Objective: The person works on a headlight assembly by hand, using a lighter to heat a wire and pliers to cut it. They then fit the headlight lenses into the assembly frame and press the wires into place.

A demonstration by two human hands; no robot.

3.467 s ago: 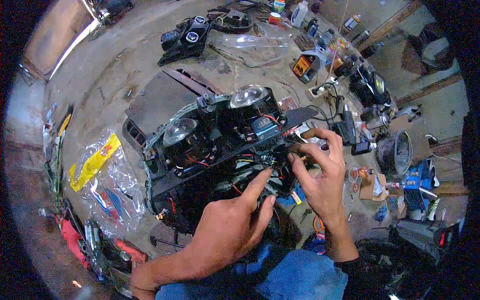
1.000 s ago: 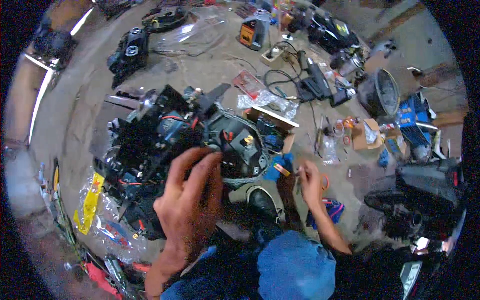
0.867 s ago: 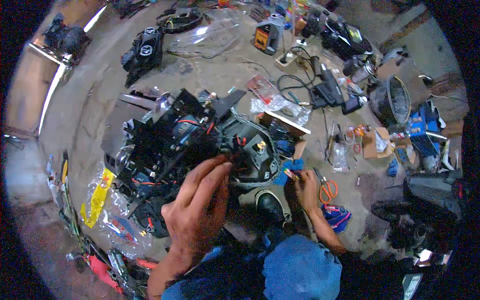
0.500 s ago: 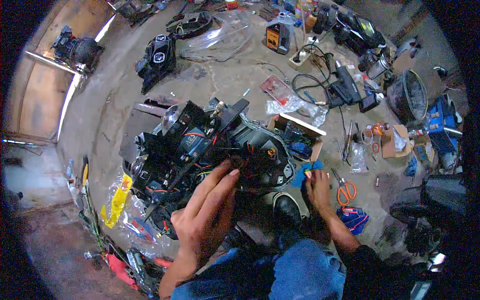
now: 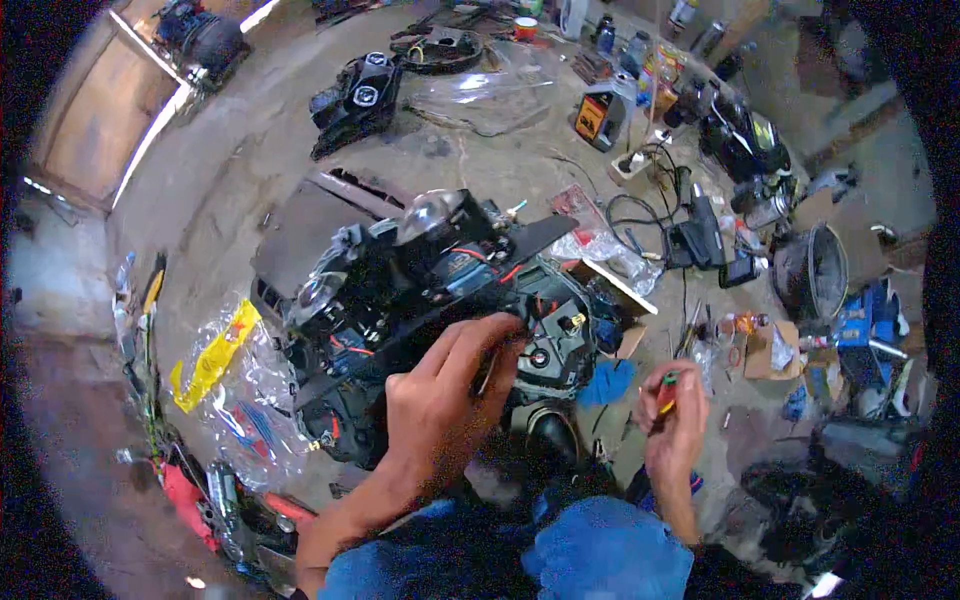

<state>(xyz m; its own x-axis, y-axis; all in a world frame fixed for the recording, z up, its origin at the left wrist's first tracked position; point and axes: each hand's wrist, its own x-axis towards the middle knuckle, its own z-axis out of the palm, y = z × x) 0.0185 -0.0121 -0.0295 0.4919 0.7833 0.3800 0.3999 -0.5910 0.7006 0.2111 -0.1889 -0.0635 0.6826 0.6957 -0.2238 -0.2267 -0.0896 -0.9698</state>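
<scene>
My left hand [image 5: 445,390] is over a black headlight assembly [image 5: 400,305] with round projector lenses and coloured wires. Its fingers are curled together by the wiring at the edge of an open dark housing [image 5: 560,345]; what they pinch, if anything, is hidden. Raised on the right, my right hand [image 5: 675,425] is closed around a small red, yellow and green object [image 5: 667,391], too small to name for sure. Below and left of that hand, a blue piece [image 5: 606,384] lies by the housing. A dark shoe [image 5: 553,435] is just under the housing.
A heat-gun-like tool [image 5: 697,235] with a cable lies at right, near a power strip [image 5: 630,165]. Behind stands an oil bottle [image 5: 603,113]. A bucket [image 5: 812,270] is far right; a yellow plastic strip [image 5: 215,355] lies left.
My right hand has risen off the floor beside the blue piece, with the small coloured object in it. My left hand's fingers have curled more over the housing. The camera view has shifted.
</scene>
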